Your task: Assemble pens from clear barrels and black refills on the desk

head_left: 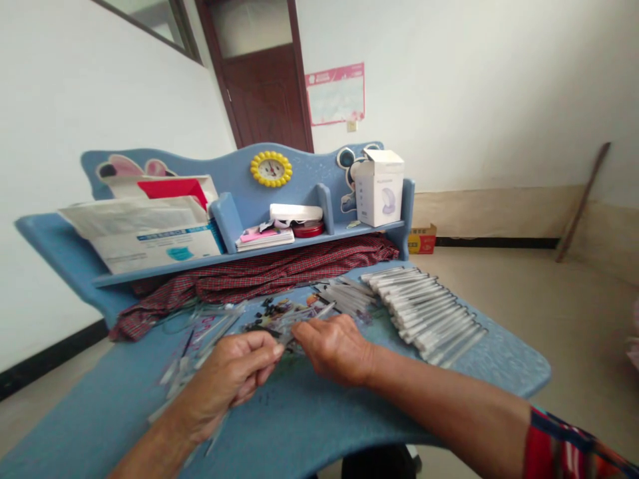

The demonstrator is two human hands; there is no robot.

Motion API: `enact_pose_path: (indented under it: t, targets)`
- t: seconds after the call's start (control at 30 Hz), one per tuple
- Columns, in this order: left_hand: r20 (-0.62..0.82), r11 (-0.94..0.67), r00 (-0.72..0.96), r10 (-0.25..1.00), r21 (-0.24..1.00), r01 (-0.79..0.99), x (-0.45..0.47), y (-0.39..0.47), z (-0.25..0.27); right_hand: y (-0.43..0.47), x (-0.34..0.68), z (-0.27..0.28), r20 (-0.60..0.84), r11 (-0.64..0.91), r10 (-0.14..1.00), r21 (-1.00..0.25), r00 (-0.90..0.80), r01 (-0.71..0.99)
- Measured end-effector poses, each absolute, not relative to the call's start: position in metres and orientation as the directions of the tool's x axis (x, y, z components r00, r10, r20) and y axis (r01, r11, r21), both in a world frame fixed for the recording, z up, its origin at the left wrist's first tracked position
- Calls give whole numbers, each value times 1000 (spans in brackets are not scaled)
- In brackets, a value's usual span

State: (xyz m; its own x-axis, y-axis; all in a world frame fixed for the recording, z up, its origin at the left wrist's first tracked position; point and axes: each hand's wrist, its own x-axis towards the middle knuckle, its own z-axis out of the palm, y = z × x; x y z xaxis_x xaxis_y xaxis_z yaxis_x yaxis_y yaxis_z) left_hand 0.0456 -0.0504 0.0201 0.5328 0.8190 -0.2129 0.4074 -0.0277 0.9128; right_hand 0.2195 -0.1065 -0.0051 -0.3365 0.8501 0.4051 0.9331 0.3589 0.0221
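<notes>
Now, at twelve o'clock, my left hand [240, 364] pinches a pen piece [287, 340] while my right hand [335, 347], curled beside it, hides its hold, with pens [424, 316] rowed at two o'clock.

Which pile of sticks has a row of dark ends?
The rightmost pile, past the right hand; dark ends line its right edge. Left pile and middle pile lack that.

Over a dozen overlapping pens [418, 307] line the right edge of the tabletop [324, 416], exact count unclear. Toward its far edge are one flower clock [271, 169] and one red tin [308, 230].
</notes>
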Motion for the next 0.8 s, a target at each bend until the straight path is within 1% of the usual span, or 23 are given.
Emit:
enact_pose_path:
  t: [0.1,0.17,0.3,0.4,0.53,0.6,0.7,0.8]
  targets:
    - [-218,-27,552,805,916,400,43,-49,23,-107,220,2,395,376,833,107,-387,920]
    - [-190,-40,552,812,926,376,41,-47,26,-109,221,9,378,381,831,149,-408,913]
    - [-125,-82,519,845,930,358,38,-45,31,-116,225,32,319,323,873,191,-369,927]
    - [-108,-106,491,864,916,388,36,-43,32,-122,236,52,238,249,925,213,-297,945]
    - [-53,-188,498,865,887,421,33,-40,29,-130,273,68,136,100,980,277,-142,956]
    - [-21,-243,516,856,865,438,31,-38,27,-133,300,68,72,23,996,317,-48,948]
    - [43,-322,507,861,817,478,30,-37,25,-137,340,62,28,-78,997,366,72,927]
    - [123,-373,450,884,766,523,30,-38,27,-140,366,52,-3,-101,994,365,109,926]
